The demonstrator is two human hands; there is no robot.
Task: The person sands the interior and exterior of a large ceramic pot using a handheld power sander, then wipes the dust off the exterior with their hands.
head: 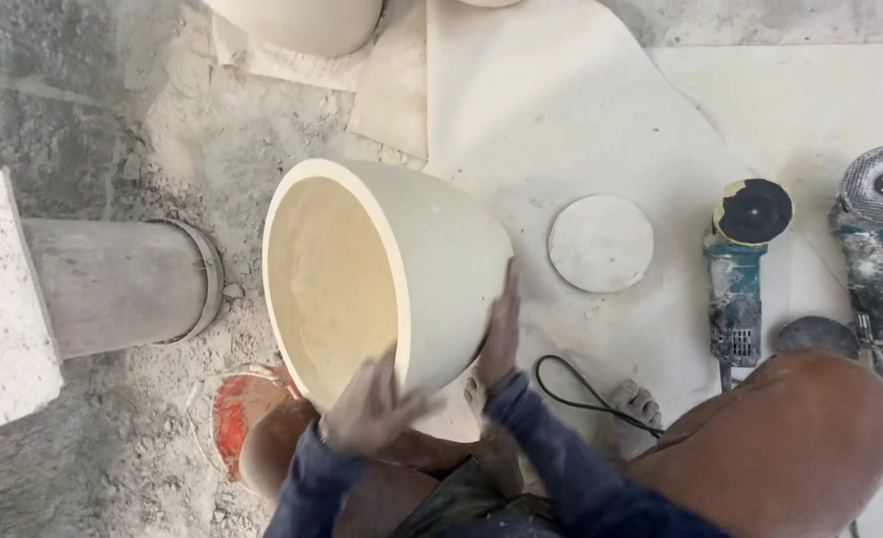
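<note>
A large cream bowl-shaped stone basin (432,239) lies tipped on its side, its hollow mouth facing left. My left hand (367,408) grips the near rim at the bottom of the opening. My right hand (499,334) presses flat against the rounded outer wall on the right. Both arms wear dark blue sleeves. My knees in brown trousers frame the basin from below.
A round white disc (601,243) lies right of the basin. Two dusty angle grinders (743,259) (880,239) rest at the right, with a black cord (581,394) near my bare foot (636,402). A grey cylinder (123,284) lies left; a red lid (237,413) sits below it.
</note>
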